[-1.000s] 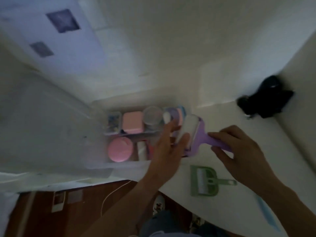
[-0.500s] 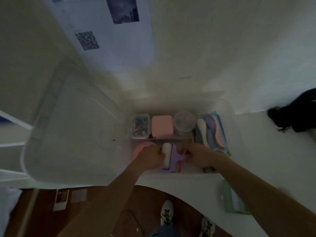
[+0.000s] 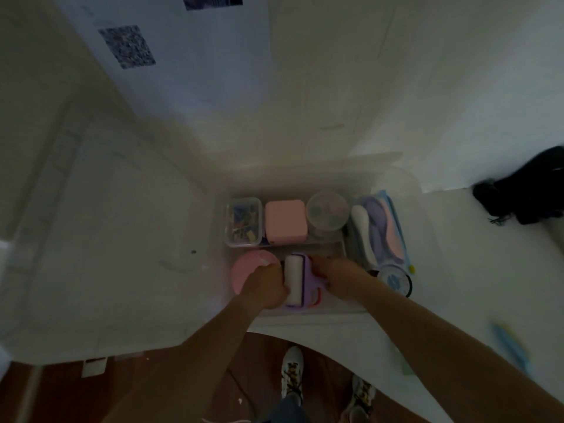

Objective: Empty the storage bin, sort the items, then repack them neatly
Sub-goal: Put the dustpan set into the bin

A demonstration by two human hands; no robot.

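A dim room with a pale wall bearing a sheet printed with a QR code (image 3: 126, 46), a white table (image 3: 488, 270) below it, and brown wooden floor under the table's edge. On the table stands a clear plastic storage bin (image 3: 427, 239), its see-through lid (image 3: 106, 239) swung open to the left. Along the bin's far side sit a small clear box of coloured bits (image 3: 243, 221), a pink square box (image 3: 285, 221) and a round clear tub (image 3: 327, 213); a blue-edged pouch with white, purple and pink pieces (image 3: 380, 230) lies against the right wall, a round dial-like item (image 3: 395, 280) just in front of it. A pink round disc (image 3: 247, 271) lies in the near left corner. Between the hands is a purple lint roller (image 3: 297, 279) with a white roll, down inside the bin. The left hand (image 3: 267, 285) curls around the roll's left side; the right hand (image 3: 338, 277) grips the purple frame on its right side. A black bundle (image 3: 525, 190) rests at the table's far right, and sneakers (image 3: 291, 374) show on the floor.
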